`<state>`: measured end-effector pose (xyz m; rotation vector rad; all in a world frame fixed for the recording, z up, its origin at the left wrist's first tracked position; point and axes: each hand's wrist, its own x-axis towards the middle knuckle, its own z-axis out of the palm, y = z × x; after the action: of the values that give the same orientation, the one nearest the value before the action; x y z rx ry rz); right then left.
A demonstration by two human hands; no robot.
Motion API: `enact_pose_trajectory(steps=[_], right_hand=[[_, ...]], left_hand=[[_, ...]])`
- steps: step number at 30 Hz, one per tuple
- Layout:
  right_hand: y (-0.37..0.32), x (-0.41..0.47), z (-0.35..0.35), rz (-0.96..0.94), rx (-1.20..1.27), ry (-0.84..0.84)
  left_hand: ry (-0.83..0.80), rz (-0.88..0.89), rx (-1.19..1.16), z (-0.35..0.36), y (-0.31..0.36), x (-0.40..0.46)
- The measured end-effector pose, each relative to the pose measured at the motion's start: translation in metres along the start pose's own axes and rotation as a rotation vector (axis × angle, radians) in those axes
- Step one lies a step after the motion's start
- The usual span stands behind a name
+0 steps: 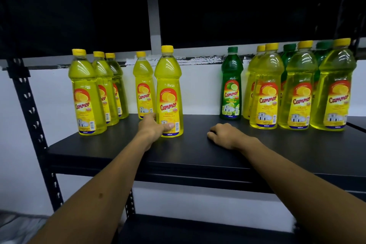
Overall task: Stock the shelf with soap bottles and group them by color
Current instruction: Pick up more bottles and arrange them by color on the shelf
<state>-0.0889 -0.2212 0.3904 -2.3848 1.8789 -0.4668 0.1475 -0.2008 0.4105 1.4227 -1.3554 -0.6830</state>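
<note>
My left hand [153, 126] grips the base of an upright yellow soap bottle [168, 77] near the middle of the black shelf [198, 152]. A second yellow bottle [143, 77] stands just behind it. Three yellow bottles [87, 93] form a row at the left. My right hand [223, 133] rests on the shelf with curled fingers and holds nothing. A green soap bottle [231, 85] stands alone behind my right hand. At the right, yellow bottles [265, 89] stand in front, with green ones [288, 53] partly hidden behind them.
A black perforated upright post [29, 109] frames the left end of the shelf. The dark upper shelf [178, 6] hangs above the bottle caps. A lower shelf [198, 230] shows beneath. A white wall [198, 89] backs the rack.
</note>
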Motion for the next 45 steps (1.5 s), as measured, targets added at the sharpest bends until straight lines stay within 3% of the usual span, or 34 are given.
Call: enact_pose_trajectory(steps=[13, 24, 34, 39, 45], right_hand=[[-0.018, 0.020, 0.006, -0.002, -0.032, 0.028], [-0.037, 0.060, 0.024, 0.026, -0.031, 0.054], [-0.035, 0.074, 0.028, 0.014, -0.003, 0.075], [-0.035, 0.075, 0.029, 0.024, 0.002, 0.067], [-0.038, 0.071, 0.028, 0.027, 0.014, 0.052]], left_hand=[[0.079, -0.092, -0.012, -0.074, -0.024, 0.031], [0.183, -0.122, -0.042, -0.071, -0.038, 0.071], [0.125, -0.107, -0.071, -0.067, -0.049, 0.096], [0.229, -0.053, 0.006, -0.061, -0.054, 0.092], [0.233, -0.065, 0.167, -0.058, -0.057, 0.091]])
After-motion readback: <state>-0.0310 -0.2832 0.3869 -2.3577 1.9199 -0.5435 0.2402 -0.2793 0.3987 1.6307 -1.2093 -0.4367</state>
